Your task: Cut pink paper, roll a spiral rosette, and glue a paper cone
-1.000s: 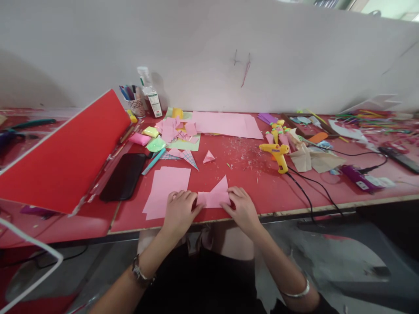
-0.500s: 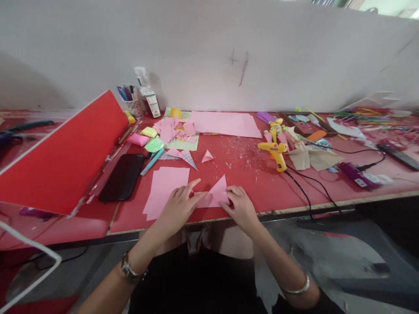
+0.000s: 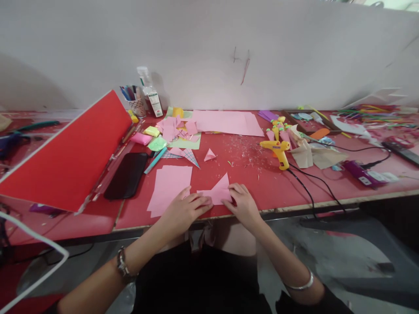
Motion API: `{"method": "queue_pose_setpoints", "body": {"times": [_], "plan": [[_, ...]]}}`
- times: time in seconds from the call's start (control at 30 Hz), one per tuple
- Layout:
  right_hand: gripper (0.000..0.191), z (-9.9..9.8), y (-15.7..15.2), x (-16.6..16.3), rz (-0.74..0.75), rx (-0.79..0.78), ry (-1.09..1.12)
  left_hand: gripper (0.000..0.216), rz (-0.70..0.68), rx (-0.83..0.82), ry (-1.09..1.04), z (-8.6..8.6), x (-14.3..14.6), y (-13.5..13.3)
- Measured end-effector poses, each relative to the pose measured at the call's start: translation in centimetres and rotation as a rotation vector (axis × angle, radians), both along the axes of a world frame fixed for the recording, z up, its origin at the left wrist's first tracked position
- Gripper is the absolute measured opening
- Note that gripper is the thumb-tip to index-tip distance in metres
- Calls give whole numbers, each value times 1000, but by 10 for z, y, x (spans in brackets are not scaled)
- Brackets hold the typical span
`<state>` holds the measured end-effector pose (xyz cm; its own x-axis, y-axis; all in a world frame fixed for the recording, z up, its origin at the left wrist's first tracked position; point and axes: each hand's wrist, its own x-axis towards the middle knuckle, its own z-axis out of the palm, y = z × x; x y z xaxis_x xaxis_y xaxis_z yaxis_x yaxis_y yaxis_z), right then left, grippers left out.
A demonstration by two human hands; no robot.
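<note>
A folded pink sheet of paper (image 3: 221, 188) lies at the front edge of the red table, with one triangular point rising from its middle. My left hand (image 3: 186, 208) rests on its left part, fingers stretched out and pressing down. At the right edge, my right hand (image 3: 244, 204) pinches the paper between thumb and fingers. Left of it is a stack of pink sheets (image 3: 172, 185), partly behind my left hand. Just beyond the folded sheet sits a small pink folded triangle (image 3: 210, 155).
A yellow glue gun (image 3: 278, 152) lies to the right, its black cable trailing over the table edge. On the left are a black phone (image 3: 127, 176), a turquoise pen (image 3: 155, 160) and a tilted red board (image 3: 72, 157). Pink scraps (image 3: 178, 128) and large pink sheets (image 3: 225, 122) lie behind.
My left hand has shifted slightly right and down, and its raised fingers now lie flat on the paper. The right hand keeps its pinch. The whole view has moved a little.
</note>
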<state>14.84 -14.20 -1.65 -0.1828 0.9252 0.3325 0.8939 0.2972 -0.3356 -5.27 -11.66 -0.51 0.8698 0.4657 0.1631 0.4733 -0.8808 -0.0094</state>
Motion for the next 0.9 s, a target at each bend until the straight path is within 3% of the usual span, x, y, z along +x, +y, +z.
{"method": "queue_pose_setpoints", "body": {"times": [0.33, 0.43, 0.53, 0.7, 0.9], "plan": [[23, 3, -3, -3, -39, -29, 0, 48, 152, -100, -30, 1, -26, -9], [8, 4, -5, -4, -75, 0, -28, 47, 154, -86, -51, 2, -28, -9], [24, 3, -12, -10, -141, 131, -130, 45, 127, -76, -71, 2, -27, -9], [33, -4, -27, -30, 29, 227, -322, 42, 127, -72, -103, -2, -25, -8], [27, -5, -34, -38, 67, 146, -222, 42, 141, -120, -65, 0, -26, -8]]}}
